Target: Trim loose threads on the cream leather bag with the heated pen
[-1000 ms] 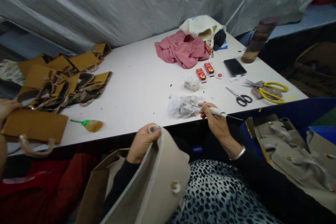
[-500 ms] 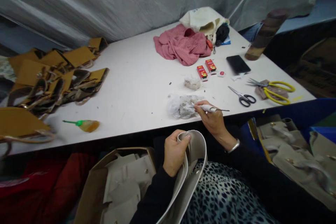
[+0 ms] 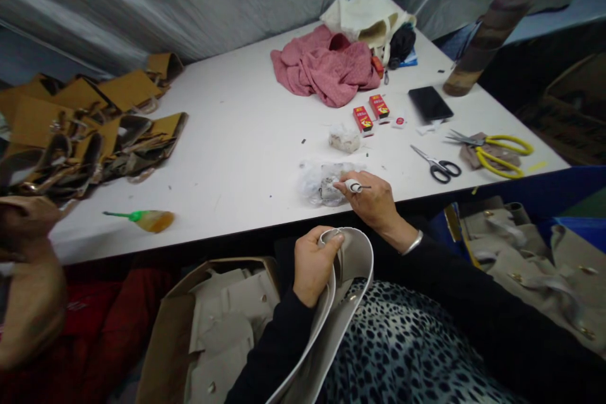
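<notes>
My left hand (image 3: 315,265) pinches the folded top of a pale beige leather bag piece (image 3: 357,252), which curves in a loop and hangs down over my lap. In my right hand (image 3: 376,202) is a white pen-like tool (image 3: 354,185) with a thin dark rod at its back end. Its front end is at a whitish, stained lump in clear plastic (image 3: 326,184) on the table's near edge; whether the tip touches it I cannot tell. Just behind sits a smaller pale lump (image 3: 344,139).
The white table (image 3: 237,139) bears scissors (image 3: 438,165), yellow-handled snips (image 3: 502,154), a phone (image 3: 430,104), red boxes (image 3: 363,118), a pink cloth (image 3: 326,66), a glue bottle (image 3: 154,219) and brown bag pieces (image 3: 127,91). A co-worker's arm (image 3: 33,290) is at left. Beige pieces fill a carton (image 3: 165,334).
My right hand has shifted slightly left with the pen-like tool, and the tool now points more toward me. A co-worker's arm has come in at the left, over the brown pieces.
</notes>
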{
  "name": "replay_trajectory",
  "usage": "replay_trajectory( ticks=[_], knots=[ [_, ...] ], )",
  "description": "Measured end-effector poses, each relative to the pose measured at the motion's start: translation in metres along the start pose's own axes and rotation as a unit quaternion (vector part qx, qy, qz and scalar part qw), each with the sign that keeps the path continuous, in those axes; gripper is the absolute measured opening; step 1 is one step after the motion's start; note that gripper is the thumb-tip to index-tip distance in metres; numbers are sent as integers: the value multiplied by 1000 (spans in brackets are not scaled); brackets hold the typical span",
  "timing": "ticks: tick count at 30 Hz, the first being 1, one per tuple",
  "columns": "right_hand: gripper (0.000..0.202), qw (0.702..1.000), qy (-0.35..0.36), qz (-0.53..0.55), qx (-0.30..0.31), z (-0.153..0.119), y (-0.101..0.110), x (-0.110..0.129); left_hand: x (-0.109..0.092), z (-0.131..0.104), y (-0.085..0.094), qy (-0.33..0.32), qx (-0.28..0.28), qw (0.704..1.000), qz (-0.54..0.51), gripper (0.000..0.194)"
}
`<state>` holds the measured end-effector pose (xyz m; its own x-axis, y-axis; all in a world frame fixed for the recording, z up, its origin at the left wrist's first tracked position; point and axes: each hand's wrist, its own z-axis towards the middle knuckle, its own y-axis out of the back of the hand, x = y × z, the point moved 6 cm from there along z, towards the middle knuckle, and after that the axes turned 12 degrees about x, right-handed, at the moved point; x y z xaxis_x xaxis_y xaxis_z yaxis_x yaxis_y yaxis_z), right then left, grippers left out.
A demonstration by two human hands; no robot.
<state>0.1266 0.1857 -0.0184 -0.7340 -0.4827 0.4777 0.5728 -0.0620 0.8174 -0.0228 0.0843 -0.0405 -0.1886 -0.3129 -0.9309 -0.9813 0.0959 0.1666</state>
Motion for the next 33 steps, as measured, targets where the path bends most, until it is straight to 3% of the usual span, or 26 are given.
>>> replay_trajectory(
  ticks=[4, 7, 11, 13, 15, 28, 33],
  knots=[
    [48, 999, -25, 42, -7, 2, 1, -5, -3, -2, -3, -1, 12, 1000, 4, 15],
    [42, 983, -36, 173, -39, -9, 10, -8, -6, -4, -5, 2, 22, 1000, -1, 16],
    [44, 893, -91, 441, 1, -34, 15, -10, -7, -7, -11, 7, 36, 999, -11, 17],
    [48, 854, -110, 508, 33, -44, 16, -7, -8, -7, -15, 7, 44, 999, -6, 17],
    [49, 839, -115, 529, 54, -51, 17, -4, -10, -8, -18, 5, 52, 999, 7, 17],
    [52, 841, -111, 520, 104, -59, 11, -9, -19, -13, -26, -26, 84, 996, 34, 14],
    [54, 847, -77, 510, 131, -57, 12, -7, -14, -12, -25, -14, 91, 996, 6, 16]
  ],
)
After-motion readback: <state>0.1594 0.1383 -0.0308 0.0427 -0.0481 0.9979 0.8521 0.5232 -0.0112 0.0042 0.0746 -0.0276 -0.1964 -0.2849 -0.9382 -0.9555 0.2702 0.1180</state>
